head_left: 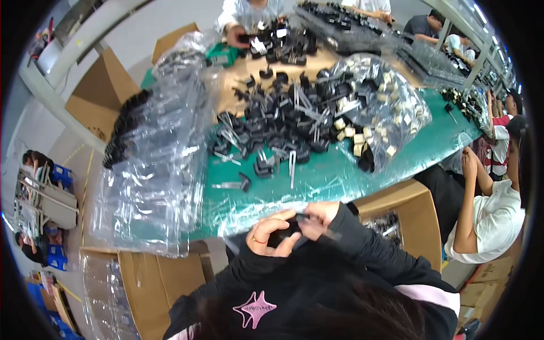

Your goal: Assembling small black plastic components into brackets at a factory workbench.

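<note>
Black parts [283, 122] and clear bags [164, 170] crowd the green table [334, 178] beyond both hands' grip.

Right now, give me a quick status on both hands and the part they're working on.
Left hand and right hand both in a closed grip on one small black plastic part at the green table edge. Heap of black parts with metal pins beyond, untouched. Nothing in the way.

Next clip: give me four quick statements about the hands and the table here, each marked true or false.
1. Both hands hold one small black part together. True: the left hand and right hand meet on the small black part.
2. The table top is red. False: the table is green.
3. A pile of black parts lies on the table. True.
4. The left hand wears no ring. False: a ring shows on one finger.
</note>
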{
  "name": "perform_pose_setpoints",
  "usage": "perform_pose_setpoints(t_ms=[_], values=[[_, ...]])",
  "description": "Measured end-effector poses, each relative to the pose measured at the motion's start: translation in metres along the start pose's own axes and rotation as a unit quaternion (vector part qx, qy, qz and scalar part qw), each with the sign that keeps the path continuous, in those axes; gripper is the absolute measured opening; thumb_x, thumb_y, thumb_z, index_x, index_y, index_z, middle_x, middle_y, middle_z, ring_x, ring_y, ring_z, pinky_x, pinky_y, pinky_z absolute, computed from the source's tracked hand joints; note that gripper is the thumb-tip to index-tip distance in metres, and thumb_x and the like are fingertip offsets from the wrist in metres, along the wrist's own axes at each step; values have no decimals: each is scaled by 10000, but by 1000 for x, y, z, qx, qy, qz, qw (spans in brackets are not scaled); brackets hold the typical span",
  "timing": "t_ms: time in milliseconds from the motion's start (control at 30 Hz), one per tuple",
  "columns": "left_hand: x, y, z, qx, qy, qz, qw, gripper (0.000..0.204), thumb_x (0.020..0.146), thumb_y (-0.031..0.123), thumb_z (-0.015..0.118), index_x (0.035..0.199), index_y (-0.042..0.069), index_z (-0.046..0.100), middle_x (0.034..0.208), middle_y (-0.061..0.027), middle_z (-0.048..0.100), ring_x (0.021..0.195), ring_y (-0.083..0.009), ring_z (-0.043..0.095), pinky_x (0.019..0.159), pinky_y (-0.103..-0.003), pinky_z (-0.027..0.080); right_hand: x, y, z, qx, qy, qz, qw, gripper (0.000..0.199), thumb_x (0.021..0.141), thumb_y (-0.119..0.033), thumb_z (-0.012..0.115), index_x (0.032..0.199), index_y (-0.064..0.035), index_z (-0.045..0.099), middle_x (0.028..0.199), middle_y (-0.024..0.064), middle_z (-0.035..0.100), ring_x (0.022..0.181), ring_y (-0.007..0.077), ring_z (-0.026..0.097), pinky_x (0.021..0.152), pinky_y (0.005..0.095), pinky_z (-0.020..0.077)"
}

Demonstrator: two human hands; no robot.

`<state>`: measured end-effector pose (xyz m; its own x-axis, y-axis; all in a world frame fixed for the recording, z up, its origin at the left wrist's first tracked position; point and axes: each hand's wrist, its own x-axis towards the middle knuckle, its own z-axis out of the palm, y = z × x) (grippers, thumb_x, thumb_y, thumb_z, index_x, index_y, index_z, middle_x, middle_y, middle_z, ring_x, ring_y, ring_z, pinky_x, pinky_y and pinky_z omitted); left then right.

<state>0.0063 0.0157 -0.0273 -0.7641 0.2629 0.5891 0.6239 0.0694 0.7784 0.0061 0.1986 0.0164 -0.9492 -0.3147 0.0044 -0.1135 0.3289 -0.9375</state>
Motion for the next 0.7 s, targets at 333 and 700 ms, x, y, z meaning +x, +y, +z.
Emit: perform_pose_setpoints(t_ms=[333,700], values=[[-5,-12,-4,57,-102,-272,955,239,878,120,504,1101,36,528,846,-139,640,764,-241,648,685,-324,497,3,6,16,-196,45,-79,977,221,811,-210,567,782,7,539,683,180,568,666,362,585,600,437,469],[13,-29,-16,32,-88,-416,905,219,856,149,509,1050,56,549,690,-157,608,608,-287,628,561,-370,482,27,-9,-33,-306,-171,5,937,404,837,-437,564,801,-44,649,708,156,618,698,327,611,644,384,477]])
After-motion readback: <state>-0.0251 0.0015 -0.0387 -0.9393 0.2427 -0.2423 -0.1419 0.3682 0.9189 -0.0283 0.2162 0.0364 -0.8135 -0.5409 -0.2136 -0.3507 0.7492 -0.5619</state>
